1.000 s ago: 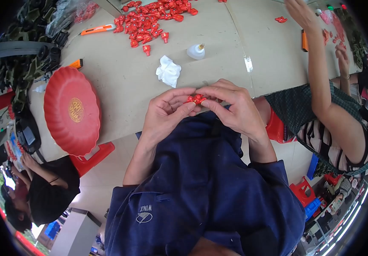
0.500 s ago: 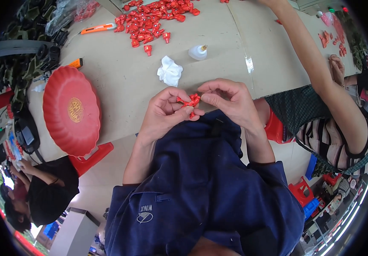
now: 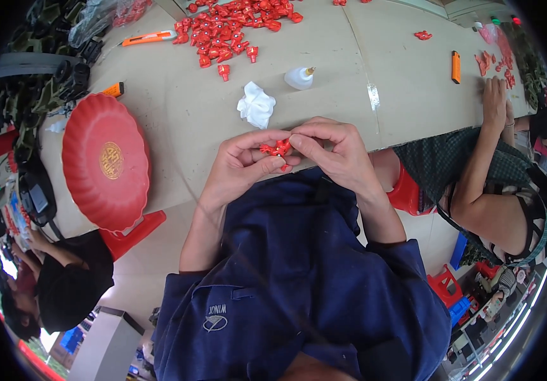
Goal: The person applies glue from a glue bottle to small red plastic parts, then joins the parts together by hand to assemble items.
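Close to the table's near edge, my left hand [image 3: 238, 164] pinches a small red plastic figure part [image 3: 278, 148] between thumb and fingers. My right hand [image 3: 334, 153] has thumb and forefinger pressed together at the part's right side; the fingertips hide what they grip there. Just beyond my hands lies a crumpled white tissue [image 3: 256, 106]. A small white squeeze bottle [image 3: 299, 78] with a brass-coloured tip rests beside it. Farther off is a pile of similar red parts [image 3: 235, 28], with a single red part [image 3: 224, 72] at its near side.
A scalloped red dish [image 3: 89, 184] stands at the left on the table [image 3: 184, 133]. An orange utility knife [image 3: 148, 38] lies beside the pile, another orange knife [image 3: 455, 67] at the right. A co-worker's hand [image 3: 494, 101] rests at the table's right; another person [image 3: 73, 279] sits lower left.
The co-worker's outstretched arm has drawn back to the right, uncovering the knife and a red piece. My right fingers have closed in on the red part.
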The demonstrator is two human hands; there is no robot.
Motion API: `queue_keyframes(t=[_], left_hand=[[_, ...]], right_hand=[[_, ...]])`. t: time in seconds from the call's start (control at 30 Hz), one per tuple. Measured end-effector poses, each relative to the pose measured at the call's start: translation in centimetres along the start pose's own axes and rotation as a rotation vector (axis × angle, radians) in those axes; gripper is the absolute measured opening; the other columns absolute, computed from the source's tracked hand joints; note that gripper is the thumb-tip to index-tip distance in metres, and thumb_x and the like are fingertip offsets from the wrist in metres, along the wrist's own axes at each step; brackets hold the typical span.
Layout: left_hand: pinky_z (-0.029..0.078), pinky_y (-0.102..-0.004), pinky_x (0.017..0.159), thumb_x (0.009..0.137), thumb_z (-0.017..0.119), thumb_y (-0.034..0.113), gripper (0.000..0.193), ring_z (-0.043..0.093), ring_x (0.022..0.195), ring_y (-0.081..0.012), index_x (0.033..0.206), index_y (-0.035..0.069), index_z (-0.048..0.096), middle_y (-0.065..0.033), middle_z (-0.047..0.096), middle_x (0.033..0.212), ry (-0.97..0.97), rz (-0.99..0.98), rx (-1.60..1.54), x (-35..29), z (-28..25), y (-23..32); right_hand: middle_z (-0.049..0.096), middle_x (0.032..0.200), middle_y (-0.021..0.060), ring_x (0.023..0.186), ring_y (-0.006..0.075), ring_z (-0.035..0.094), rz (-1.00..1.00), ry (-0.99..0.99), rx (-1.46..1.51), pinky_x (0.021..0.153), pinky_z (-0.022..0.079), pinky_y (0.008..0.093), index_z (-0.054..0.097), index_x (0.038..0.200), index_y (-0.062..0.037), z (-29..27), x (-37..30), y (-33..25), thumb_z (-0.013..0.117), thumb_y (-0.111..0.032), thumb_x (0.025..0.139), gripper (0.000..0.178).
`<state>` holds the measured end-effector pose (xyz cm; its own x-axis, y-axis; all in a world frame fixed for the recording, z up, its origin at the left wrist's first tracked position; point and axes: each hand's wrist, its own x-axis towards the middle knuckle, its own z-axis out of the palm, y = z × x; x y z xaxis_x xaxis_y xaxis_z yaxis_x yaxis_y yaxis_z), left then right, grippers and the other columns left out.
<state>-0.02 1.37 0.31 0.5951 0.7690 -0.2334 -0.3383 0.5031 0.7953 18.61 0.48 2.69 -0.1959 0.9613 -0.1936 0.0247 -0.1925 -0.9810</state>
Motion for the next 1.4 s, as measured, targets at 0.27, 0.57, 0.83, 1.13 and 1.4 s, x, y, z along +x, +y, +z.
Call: queue_keyframes(t=[0.27, 0.57, 0.83, 1.13, 1.4], left_hand=[[0.053, -0.0308, 0.078, 0.084, 0.054, -0.004, 0.026, 0.062, 0.092, -0.0245, 0.109, -0.004, 0.049, -0.0145, 0.056, 0.105, -0.02, 0.069, -0.025, 0.3, -0.5, -0.6], [0.053, -0.0293, 0.077, 0.082, 0.057, -0.003, 0.025, 0.063, 0.086, -0.0216, 0.106, -0.006, 0.053, -0.0141, 0.06, 0.098, 0.026, 0.114, 0.041, 0.3, -0.5, -0.6], [0.053, -0.0281, 0.074, 0.081, 0.057, -0.005, 0.027, 0.063, 0.087, -0.0234, 0.108, -0.005, 0.057, -0.0123, 0.063, 0.092, 0.099, 0.072, 0.034, 0.5, 0.2, -0.7], [0.054, -0.031, 0.071, 0.078, 0.061, -0.005, 0.029, 0.065, 0.081, -0.0251, 0.106, -0.005, 0.058, -0.0156, 0.063, 0.091, 0.189, 0.072, 0.137, 0.1, 0.4, -0.4], [0.054, -0.0282, 0.072, 0.078, 0.06, -0.005, 0.028, 0.064, 0.082, -0.022, 0.106, -0.005, 0.058, -0.0126, 0.063, 0.09, 0.249, 0.09, 0.185, 0.0, -0.5, 0.3]], right_hand=[[0.06, 0.077, 0.0077, 0.067, 0.0091, 0.056, -0.061, 0.06, -0.154, 0.056, 0.043, 0.0204, 0.065, 0.089, 0.0018, 0.2, 0.1, 0.3, 0.06, -0.009, 0.081, 0.014], [0.062, 0.077, 0.0101, 0.072, 0.0159, 0.058, -0.113, 0.106, -0.111, 0.063, 0.047, 0.0264, 0.065, 0.088, 0.002, 0.6, 0.0, 0.7, 0.059, -0.006, 0.079, 0.013], [0.062, 0.074, 0.0069, 0.071, 0.0145, 0.056, -0.188, 0.147, -0.238, 0.065, 0.045, 0.0253, 0.065, 0.084, 0.0013, -0.1, 0.2, 0.4, 0.059, -0.006, 0.08, 0.011], [0.061, 0.092, 0.0079, 0.086, 0.0169, 0.054, -0.284, 0.398, -0.494, 0.067, 0.045, 0.0267, 0.061, 0.1, -0.0037, -1.4, 3.8, -0.1, 0.071, -0.011, 0.069, 0.033], [0.061, 0.095, 0.0075, 0.083, 0.0176, 0.057, -0.319, 0.283, -0.466, 0.069, 0.044, 0.0252, 0.055, 0.108, -0.0029, -1.3, 4.8, 0.9, 0.066, -0.01, 0.076, 0.034]])
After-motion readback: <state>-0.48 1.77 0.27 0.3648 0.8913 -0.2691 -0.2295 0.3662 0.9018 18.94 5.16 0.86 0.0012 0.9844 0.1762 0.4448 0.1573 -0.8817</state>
